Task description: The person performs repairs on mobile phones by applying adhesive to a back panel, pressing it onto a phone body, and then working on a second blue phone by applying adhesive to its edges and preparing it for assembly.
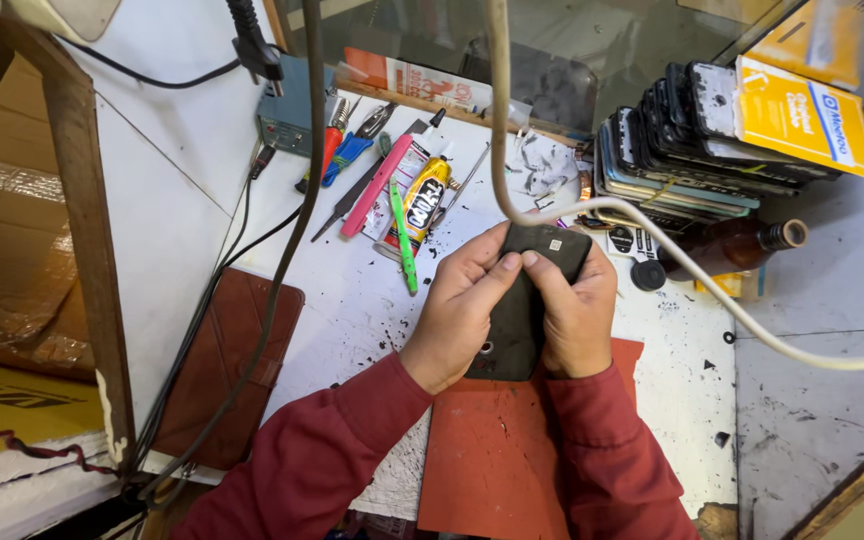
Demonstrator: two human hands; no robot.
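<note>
Both my hands grip a black phone [519,318] over the white worktop, its back facing up. My left hand [459,303] wraps the phone's left side, thumb pressed on the upper back. My right hand [578,310] wraps the right side, its thumb meeting the left thumb near the top. A small white sticker sits at the phone's top end. Red sleeves cover both forearms. Under the phone lies a red mat [497,450].
A stack of phones [682,150] and a brown bottle [727,247] stand at the right. Tools, a pink stick, a green stick [403,240] and a glue tube [424,198] lie behind. A thick white cable [672,250] crosses in front. A brown case [227,370] lies left.
</note>
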